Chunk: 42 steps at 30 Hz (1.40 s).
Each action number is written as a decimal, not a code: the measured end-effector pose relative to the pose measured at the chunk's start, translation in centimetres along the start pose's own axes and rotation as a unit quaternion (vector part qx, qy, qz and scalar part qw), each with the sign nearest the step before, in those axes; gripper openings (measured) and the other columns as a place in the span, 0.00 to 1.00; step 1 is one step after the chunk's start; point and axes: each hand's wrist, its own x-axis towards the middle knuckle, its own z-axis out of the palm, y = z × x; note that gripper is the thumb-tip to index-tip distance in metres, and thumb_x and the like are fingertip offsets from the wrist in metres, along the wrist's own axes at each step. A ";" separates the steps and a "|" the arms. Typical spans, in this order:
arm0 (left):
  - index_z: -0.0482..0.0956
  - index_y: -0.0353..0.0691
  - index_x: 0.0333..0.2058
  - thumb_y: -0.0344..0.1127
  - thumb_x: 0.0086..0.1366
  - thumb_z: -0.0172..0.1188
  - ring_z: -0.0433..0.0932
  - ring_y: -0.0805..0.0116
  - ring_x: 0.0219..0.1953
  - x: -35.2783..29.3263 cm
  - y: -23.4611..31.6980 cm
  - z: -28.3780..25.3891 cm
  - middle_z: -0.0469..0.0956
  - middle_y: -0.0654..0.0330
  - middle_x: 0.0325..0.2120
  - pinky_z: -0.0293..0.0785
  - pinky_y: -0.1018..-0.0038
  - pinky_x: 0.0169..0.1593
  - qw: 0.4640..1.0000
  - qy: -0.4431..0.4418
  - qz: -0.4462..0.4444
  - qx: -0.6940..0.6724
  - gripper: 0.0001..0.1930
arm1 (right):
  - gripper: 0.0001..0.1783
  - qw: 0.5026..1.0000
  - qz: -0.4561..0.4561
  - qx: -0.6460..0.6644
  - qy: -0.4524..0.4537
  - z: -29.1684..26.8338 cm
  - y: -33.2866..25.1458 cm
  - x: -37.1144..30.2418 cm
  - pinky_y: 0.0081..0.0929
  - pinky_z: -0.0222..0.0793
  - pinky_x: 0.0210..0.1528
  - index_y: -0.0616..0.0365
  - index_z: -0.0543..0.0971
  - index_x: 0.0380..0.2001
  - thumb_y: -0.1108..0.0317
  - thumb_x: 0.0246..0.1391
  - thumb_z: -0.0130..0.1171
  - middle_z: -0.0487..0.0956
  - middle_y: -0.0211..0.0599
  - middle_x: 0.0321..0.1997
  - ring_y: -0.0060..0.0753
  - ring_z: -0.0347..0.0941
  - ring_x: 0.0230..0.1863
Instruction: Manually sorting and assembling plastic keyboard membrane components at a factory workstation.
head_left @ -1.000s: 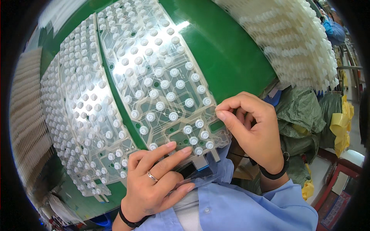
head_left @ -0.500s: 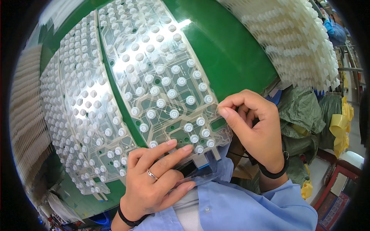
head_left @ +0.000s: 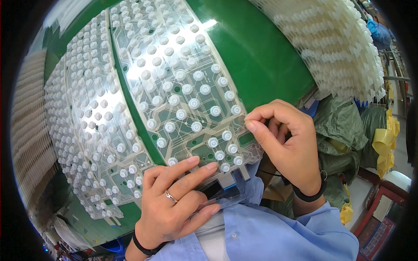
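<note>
Head view: I see my right hand (head_left: 289,145) at centre right of the frame, its fingers (head_left: 257,129) pinched shut on the right edge of a clear membrane sheet (head_left: 183,93) studded with small white rubber domes. My left hand (head_left: 176,204), low in the middle of the frame and wearing a ring, lies with fingers (head_left: 196,167) stretched out flat, released, pressing on the sheet's near edge beside its lowest domes. The sheet runs from there up to the top centre, lying on the green worktop (head_left: 257,56). To its left, a second sheet of domes (head_left: 87,130) overlaps a stack along the left side. At upper right I see a heap of white rubber parts (head_left: 335,48). Green bags (head_left: 344,130) sit at the right, below the heap.
</note>
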 end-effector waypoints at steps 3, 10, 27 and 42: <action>0.73 0.47 0.16 0.46 0.51 0.68 0.74 0.56 0.54 0.1 0.0 0.0 0.81 0.61 0.49 0.62 0.63 0.48 1.000 -0.002 0.000 -0.002 0.15 | 0.04 1.000 -0.001 -0.010 0.002 0.1 0.0 -0.1 0.20 0.58 0.20 0.57 0.81 0.29 0.75 0.48 0.64 0.77 0.30 0.24 0.20 0.64 0.17; 0.73 0.47 0.17 0.46 0.52 0.68 0.73 0.56 0.55 0.1 0.1 0.0 0.81 0.60 0.49 0.62 0.63 0.49 1.000 -0.004 -0.003 -0.006 0.15 | 0.04 0.998 -0.019 -0.049 0.017 0.4 -0.1 -0.2 0.21 0.60 0.20 0.56 0.79 0.28 0.75 0.47 0.63 0.77 0.30 0.24 0.23 0.66 0.17; 0.77 0.46 0.23 0.45 0.46 0.72 0.78 0.68 0.34 -3.9 1.9 -1.2 0.77 0.69 0.25 0.66 0.73 0.33 0.992 0.122 0.009 0.026 0.14 | 0.10 0.953 -0.236 0.084 -0.169 3.1 -5.1 -5.8 0.29 0.67 0.34 0.56 0.81 0.34 0.71 0.46 0.68 0.75 0.34 0.34 0.37 0.71 0.32; 0.72 0.43 0.24 0.47 0.54 0.68 0.77 0.54 0.46 -8.3 0.5 -3.4 0.80 0.58 0.36 0.68 0.62 0.45 0.983 0.141 -0.106 0.056 0.17 | 0.07 0.951 -0.149 0.211 -0.168 6.2 -4.7 -6.0 0.27 0.68 0.42 0.61 0.80 0.33 0.78 0.49 0.64 0.77 0.39 0.38 0.34 0.74 0.39</action>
